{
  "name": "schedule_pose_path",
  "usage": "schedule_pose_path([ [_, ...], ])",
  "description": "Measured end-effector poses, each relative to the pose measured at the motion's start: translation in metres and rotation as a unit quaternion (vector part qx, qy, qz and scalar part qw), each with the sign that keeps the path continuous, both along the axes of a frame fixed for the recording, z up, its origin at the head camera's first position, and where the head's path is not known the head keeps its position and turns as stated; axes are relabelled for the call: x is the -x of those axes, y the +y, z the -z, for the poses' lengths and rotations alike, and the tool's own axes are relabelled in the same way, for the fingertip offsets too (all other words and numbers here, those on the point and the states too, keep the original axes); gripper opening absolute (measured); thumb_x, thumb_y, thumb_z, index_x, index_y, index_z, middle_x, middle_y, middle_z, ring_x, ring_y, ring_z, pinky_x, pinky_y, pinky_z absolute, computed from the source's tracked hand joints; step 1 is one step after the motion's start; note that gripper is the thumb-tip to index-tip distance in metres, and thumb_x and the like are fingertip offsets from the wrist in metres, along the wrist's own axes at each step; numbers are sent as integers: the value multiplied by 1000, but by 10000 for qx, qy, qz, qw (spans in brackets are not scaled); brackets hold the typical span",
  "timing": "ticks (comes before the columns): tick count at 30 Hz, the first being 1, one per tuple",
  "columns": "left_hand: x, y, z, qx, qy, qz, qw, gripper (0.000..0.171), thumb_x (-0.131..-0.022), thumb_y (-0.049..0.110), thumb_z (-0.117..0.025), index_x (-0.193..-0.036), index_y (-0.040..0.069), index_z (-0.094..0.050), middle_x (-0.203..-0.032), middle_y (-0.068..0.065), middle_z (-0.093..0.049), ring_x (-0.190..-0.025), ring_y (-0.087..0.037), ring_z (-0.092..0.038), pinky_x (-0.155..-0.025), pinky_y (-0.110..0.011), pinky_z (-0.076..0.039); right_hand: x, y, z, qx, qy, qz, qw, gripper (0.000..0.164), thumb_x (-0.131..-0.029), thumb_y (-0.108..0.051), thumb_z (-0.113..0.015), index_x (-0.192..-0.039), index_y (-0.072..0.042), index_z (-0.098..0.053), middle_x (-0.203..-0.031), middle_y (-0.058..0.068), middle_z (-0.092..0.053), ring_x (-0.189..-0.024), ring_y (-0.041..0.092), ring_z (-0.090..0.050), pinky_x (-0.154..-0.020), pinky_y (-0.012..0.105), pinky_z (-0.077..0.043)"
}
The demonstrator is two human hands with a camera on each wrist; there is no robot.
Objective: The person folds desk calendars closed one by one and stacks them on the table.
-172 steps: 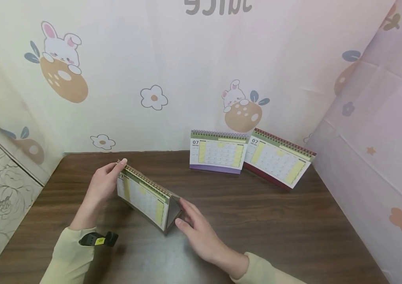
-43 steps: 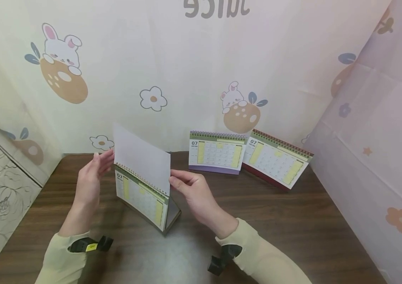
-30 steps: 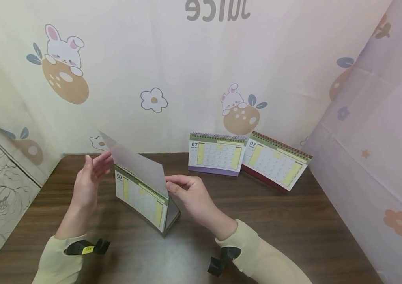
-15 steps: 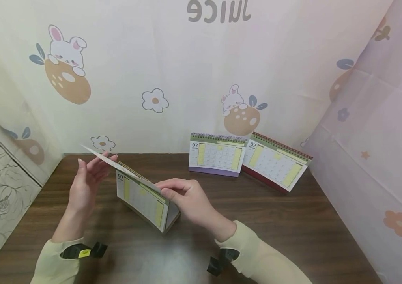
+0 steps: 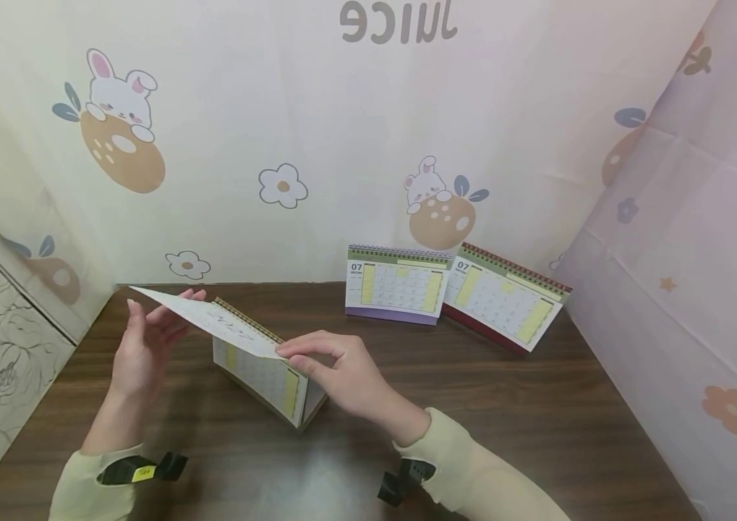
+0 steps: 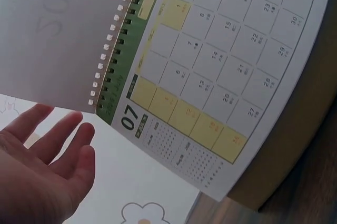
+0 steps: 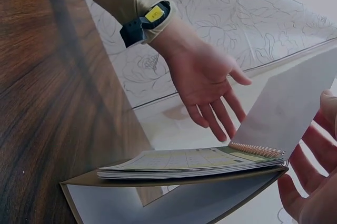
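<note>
A desk calendar with a gold-brown stand (image 5: pixel 254 376) stands angled on the table, its 07 page facing the near side. Its front sheet (image 5: pixel 205 316) is lifted on the gold spiral and slants over the 07 page. My right hand (image 5: pixel 345 373) pinches that sheet at its right end near the spiral, between thumb and fingers. My left hand (image 5: pixel 140 354) is held at the sheet's left end, palm up with loose fingers partly behind it. In the left wrist view the left fingers (image 6: pixel 58 137) are by the sheet's lower edge; whether they touch is unclear.
A purple-edged desk calendar (image 5: pixel 397 286) and a dark red one (image 5: pixel 505 300) stand at the back right, side by side. Behind the wooden table (image 5: pixel 505 434) hangs a printed cloth (image 5: pixel 335 108), with another along the right side.
The right hand moved from the stand's end to the sheet, which rose upright and then tipped forward and down. The left hand left the calendar's top corner and shifted left and slightly down.
</note>
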State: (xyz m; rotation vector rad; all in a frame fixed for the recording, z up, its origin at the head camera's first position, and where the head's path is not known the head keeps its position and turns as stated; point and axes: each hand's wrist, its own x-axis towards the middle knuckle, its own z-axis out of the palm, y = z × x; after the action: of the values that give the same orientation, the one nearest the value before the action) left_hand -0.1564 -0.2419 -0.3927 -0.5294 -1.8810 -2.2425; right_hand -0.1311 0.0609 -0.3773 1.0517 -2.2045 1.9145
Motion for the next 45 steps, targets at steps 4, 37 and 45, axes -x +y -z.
schedule_pose_path([
  [4,-1,-3,4,-174,93,-54,9998,70,-109,43,-13,-134,-9,-53,-133,-8,-63,-125,-19,-55,-97,-31,-36,1,-1,2,-47,203,-32,9998,16,-92,-10,-71,-107,-7,-77,-113,0,-73,-112,13,-64,-96,34,-50],
  [37,-1,-47,18,-1329,-223,3306,9341,83,-101,45,15,-147,-19,-13,-150,-25,-41,-123,-33,-58,-87,-39,-55,8,-2,17,-978,2580,-82,9611,14,-86,-11,-79,-99,-10,-79,-108,-2,-74,-116,15,-60,-100,26,-45],
  [45,0,-53,19,57,35,2668,9637,78,-104,39,11,-146,-20,-19,-147,-21,-47,-117,-28,-62,-76,-38,-58,7,-2,18,-1253,2751,-72,9532,12,-86,-15,-80,-98,-11,-79,-108,-4,-74,-118,15,-57,-102,25,-43],
])
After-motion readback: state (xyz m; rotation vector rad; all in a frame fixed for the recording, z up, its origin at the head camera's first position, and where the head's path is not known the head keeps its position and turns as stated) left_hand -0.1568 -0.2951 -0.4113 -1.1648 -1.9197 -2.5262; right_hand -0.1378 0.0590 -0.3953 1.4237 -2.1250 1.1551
